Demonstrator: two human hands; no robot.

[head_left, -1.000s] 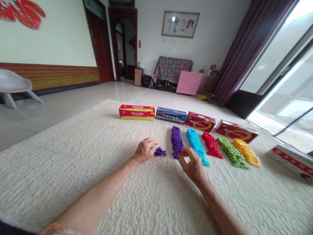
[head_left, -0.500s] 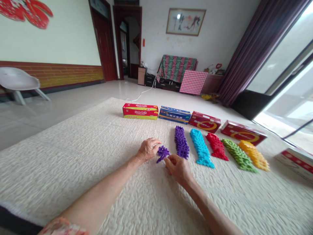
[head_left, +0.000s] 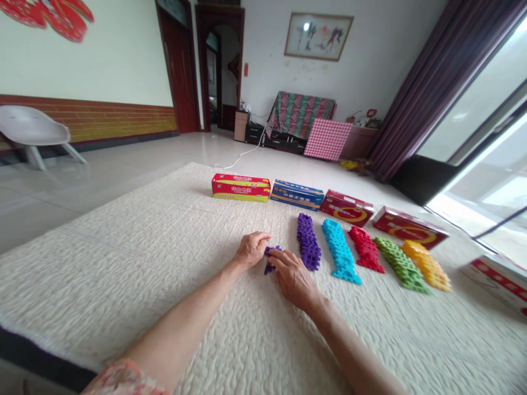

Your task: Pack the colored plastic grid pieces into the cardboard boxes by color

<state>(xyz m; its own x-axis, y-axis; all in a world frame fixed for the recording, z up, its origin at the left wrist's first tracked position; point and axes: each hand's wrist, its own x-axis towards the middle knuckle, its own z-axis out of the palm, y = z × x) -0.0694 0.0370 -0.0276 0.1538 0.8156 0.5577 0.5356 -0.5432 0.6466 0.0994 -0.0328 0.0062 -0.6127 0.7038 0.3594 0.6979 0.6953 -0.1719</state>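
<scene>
A small heap of purple plastic interlocking pieces lies on the quilted mat, partly covered by my fingers. My left hand rests at the heap's left side with its fingers curled together; what they hold, if anything, is hidden. From the right, my right hand reaches over the heap, fingers stretched out and touching the pieces. Just beyond it lies a purple strip of joined pieces. A light-blue strip, a red strip, a green strip and a yellow strip continue the row rightward.
Behind the strips stand a red-and-yellow box, a blue box and two dark red boxes. A white-and-red box sits at the far right of the cream mat. A white chair stands at left.
My right hand has moved from a pinch beside the purple heap to lying over it with fingers extended. My left fingers have drawn closer together. The view has shifted slightly.
</scene>
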